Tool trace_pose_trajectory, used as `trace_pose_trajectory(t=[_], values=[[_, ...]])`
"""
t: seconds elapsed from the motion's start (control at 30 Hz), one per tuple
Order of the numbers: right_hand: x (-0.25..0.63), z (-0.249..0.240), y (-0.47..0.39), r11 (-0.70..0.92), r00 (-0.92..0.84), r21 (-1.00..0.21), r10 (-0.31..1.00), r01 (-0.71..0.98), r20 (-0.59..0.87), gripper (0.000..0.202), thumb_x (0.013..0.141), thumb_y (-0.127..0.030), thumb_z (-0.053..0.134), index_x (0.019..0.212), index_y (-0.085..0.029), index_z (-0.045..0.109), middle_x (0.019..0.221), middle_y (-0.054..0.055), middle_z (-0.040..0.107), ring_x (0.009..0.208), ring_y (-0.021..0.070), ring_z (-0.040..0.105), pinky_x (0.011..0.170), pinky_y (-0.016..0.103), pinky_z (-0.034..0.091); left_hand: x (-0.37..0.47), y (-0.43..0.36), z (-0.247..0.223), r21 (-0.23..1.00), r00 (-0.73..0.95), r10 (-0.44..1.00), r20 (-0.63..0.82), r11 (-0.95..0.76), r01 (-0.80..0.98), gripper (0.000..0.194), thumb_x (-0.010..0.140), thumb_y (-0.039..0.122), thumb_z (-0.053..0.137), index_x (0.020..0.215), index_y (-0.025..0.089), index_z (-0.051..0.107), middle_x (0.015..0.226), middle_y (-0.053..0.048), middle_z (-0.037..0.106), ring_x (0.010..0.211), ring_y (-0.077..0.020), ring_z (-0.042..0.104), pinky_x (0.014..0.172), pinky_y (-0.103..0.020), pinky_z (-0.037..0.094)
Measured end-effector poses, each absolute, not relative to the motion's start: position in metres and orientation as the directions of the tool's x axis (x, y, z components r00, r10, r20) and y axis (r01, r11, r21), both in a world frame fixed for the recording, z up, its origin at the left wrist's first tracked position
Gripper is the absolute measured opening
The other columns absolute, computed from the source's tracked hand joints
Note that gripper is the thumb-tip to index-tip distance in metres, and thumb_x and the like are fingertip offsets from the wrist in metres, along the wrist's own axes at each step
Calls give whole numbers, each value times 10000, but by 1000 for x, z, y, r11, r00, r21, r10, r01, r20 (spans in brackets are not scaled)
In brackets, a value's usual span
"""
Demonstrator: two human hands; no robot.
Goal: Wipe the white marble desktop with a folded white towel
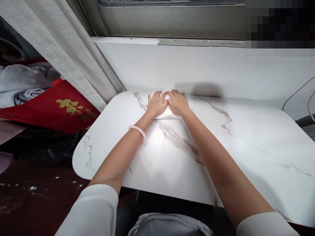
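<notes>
Both of my hands lie side by side on a white, soft-looking item at the back edge of the marble-patterned table. My left hand is palm down with its fingers spread, and a pink coiled band circles that wrist. Beside it, my right hand rests palm down, its fingers stretched forward and its thumb near the left one. The hands cover much of the white item, so its full shape is hidden.
A white wall stands right behind the table, under a window frame. At the left hang a pale curtain and a red bag with gold print, near folded clothes. A cable runs at the right.
</notes>
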State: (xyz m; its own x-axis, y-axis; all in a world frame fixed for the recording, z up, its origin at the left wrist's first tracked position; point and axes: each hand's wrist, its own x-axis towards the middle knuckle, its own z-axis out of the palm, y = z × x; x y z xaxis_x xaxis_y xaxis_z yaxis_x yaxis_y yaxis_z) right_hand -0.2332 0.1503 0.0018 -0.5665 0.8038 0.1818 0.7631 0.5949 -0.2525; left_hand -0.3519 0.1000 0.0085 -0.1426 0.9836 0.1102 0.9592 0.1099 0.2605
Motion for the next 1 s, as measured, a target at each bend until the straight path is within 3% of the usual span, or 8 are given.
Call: trace_pose_trajectory(t=[0.57,1.0], values=[[-161,2,47,570,-558,-185,822,801,114,566,999,-247,247,1542,-136,364,1630,129,302,1513,274,245,1225,466,210,-284,-1,8,229,-99,991,94,75,970,522,1025,304,286,1530,194,363,1622,-115,316,1509,-262,243,1219,-571,161],[-71,-6,-65,638,-619,-107,768,763,166,564,982,-240,307,1521,-107,400,1608,170,331,1504,304,265,1202,519,284,-215,-113,3,144,98,987,124,-116,983,554,1037,319,279,1540,95,341,1614,-222,281,1505,-372,220,1183,-663,176]])
